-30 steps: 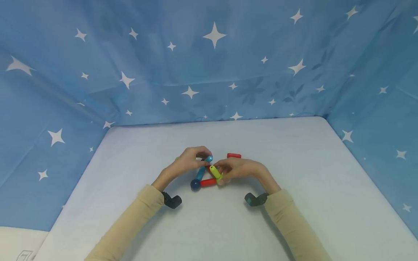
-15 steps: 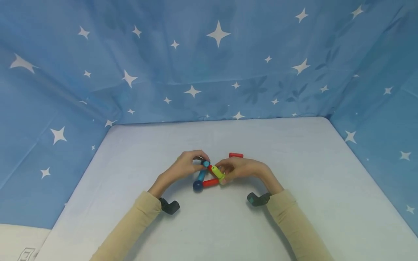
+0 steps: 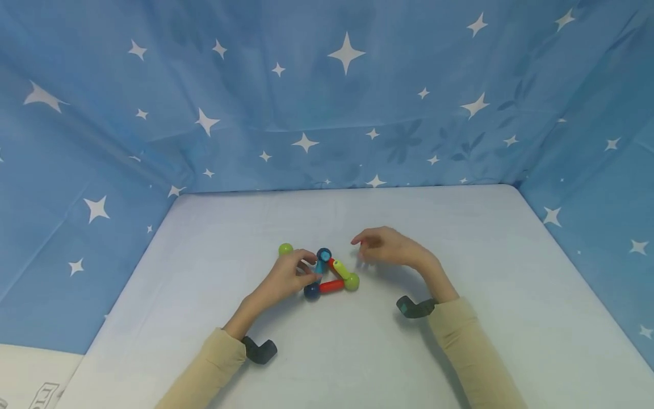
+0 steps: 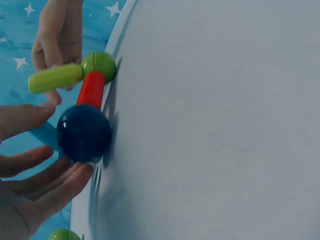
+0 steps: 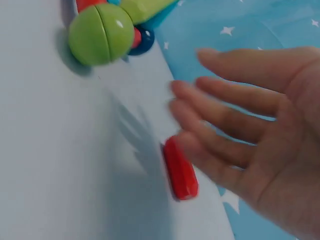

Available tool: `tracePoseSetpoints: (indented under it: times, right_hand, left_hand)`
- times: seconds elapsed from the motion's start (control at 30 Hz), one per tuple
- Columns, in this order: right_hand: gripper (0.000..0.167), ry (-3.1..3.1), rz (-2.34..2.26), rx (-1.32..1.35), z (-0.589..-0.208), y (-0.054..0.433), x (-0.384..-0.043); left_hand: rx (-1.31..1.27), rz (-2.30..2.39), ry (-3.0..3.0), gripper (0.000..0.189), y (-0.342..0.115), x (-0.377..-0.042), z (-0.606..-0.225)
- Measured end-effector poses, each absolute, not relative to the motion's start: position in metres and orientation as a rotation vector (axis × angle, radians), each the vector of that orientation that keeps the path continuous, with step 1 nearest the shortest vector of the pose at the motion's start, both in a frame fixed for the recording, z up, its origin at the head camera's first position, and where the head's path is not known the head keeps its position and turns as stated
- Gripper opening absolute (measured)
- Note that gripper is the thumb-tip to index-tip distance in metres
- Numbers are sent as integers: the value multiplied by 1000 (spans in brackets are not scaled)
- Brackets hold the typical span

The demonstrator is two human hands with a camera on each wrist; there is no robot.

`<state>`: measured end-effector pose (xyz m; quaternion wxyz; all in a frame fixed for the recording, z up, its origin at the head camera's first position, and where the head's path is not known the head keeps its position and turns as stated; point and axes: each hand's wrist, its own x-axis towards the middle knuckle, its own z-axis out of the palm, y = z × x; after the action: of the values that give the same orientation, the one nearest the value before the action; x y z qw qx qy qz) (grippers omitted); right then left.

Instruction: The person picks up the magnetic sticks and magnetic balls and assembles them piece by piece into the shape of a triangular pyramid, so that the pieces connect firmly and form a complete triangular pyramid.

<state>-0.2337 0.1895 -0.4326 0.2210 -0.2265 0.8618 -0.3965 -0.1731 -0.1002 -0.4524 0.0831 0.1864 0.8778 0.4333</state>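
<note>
A triangle of magnetic rods and balls lies on the table. Its corners are a dark blue ball [image 3: 312, 291] in front, a green ball [image 3: 351, 282] at right and another dark blue ball [image 3: 324, 254] at back. Red rods [image 3: 332, 286] and a blue rod [image 3: 319, 270] join them. From the green ball a lime rod [image 4: 55, 78] slants upward. My left hand [image 3: 286, 279] is beside the blue rod, fingers loosely bent around the front ball without a grip; whether a fingertip touches is unclear. My right hand [image 5: 265, 120], fingers spread and holding nothing, hovers near a loose red rod [image 5: 181, 170].
Behind my left hand sits a loose green ball [image 3: 285, 249]. The white table [image 3: 337, 358] ends at a blue star-patterned curtain [image 3: 255, 102] at the back and sides. Both wrists carry black cameras [image 3: 416, 308].
My right hand has let go of the green ball and lime rod and moved right and back. My left hand has released the back corner and drawn toward the front.
</note>
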Motion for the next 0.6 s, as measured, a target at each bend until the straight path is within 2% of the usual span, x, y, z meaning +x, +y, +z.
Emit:
tracePoseSetpoints:
  times: [0.23, 0.37, 0.6]
  right_hand:
    - [22, 2711, -1101, -533, -434, 198, -239]
    - [25, 2739, -1052, -487, -441, 197, -242]
    - [32, 2729, -983, -477, -449, 193, -243]
  left_hand:
    - [502, 1240, 2677, 49, -94, -154, -457]
    - [531, 1199, 2712, 49, -92, -151, -459]
    - [429, 1168, 2730, 42, -89, -158, -460]
